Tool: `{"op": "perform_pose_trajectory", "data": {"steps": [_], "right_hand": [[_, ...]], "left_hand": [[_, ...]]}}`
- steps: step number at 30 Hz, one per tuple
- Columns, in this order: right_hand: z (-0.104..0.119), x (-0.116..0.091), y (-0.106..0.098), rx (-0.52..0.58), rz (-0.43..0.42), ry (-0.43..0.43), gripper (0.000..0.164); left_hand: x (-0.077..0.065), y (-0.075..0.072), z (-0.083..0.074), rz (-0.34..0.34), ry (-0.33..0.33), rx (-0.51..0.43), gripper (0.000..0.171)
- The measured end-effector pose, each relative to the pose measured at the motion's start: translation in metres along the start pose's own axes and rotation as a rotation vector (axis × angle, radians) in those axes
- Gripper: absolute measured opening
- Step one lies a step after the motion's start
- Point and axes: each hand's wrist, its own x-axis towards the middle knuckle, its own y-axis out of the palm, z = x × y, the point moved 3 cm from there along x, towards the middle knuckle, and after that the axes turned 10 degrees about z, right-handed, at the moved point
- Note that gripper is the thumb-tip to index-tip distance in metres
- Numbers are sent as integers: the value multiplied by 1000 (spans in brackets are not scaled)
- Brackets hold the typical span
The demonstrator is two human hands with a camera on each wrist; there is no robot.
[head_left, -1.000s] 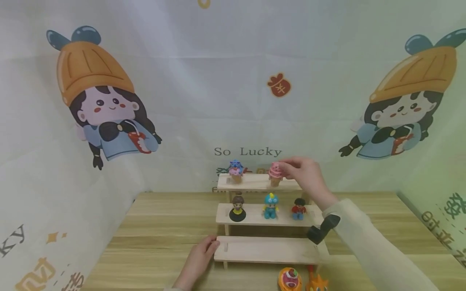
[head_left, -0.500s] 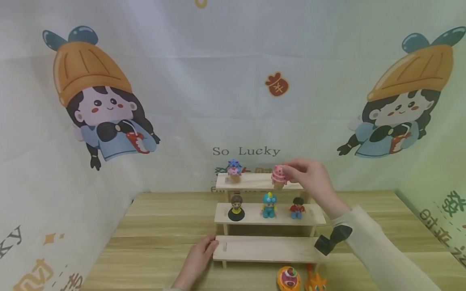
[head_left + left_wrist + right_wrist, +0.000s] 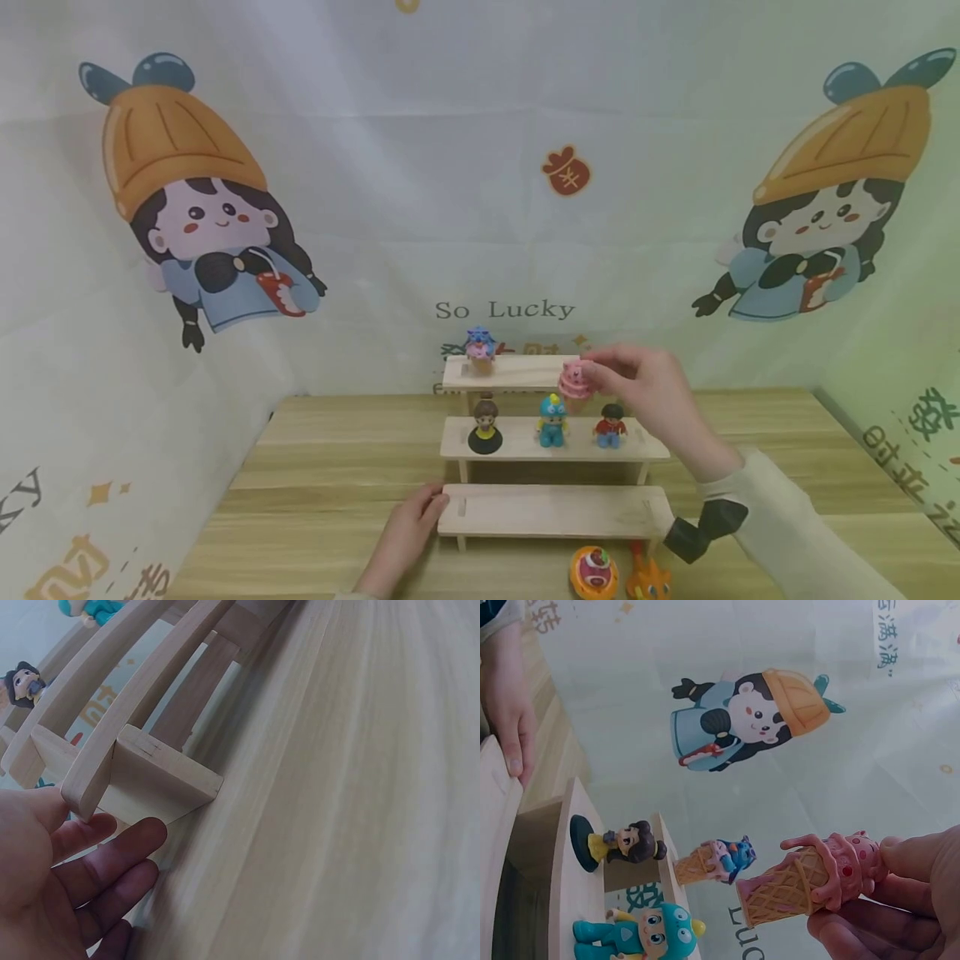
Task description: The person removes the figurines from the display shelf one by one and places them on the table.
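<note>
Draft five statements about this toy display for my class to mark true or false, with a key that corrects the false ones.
1. The right hand grips the pink ice-cream toy. True.
2. The left hand holds the top shelf. False: it holds the bottom shelf at its left end.
3. The teal figure stands between two others on the middle shelf. True.
4. The round orange toy sits on the middle shelf. False: it is in front of the bottom shelf.
5. The blue-topped ice-cream toy stands on the top shelf. True.

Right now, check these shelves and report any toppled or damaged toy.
Nothing stands out: the blue cone, brown-haired figure, teal figure and red-shirted figure all look upright, with no visible damage. The right hand pinches the pink cone.
</note>
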Motion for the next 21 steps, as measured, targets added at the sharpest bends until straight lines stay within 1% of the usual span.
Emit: {"op": "perform_pose_trajectory", "data": {"steps": [8, 15, 21], "right_hand": [[4, -15, 6, 14, 17, -18, 31], [-1, -27, 20, 87, 56, 11, 26], [-6, -35, 34, 155, 83, -19, 22]], "left_hand": [[-1, 0, 0, -7, -3, -4, 43], [-1, 0, 0, -5, 6, 0, 44], [-1, 0, 0, 7, -7, -4, 45]]}}
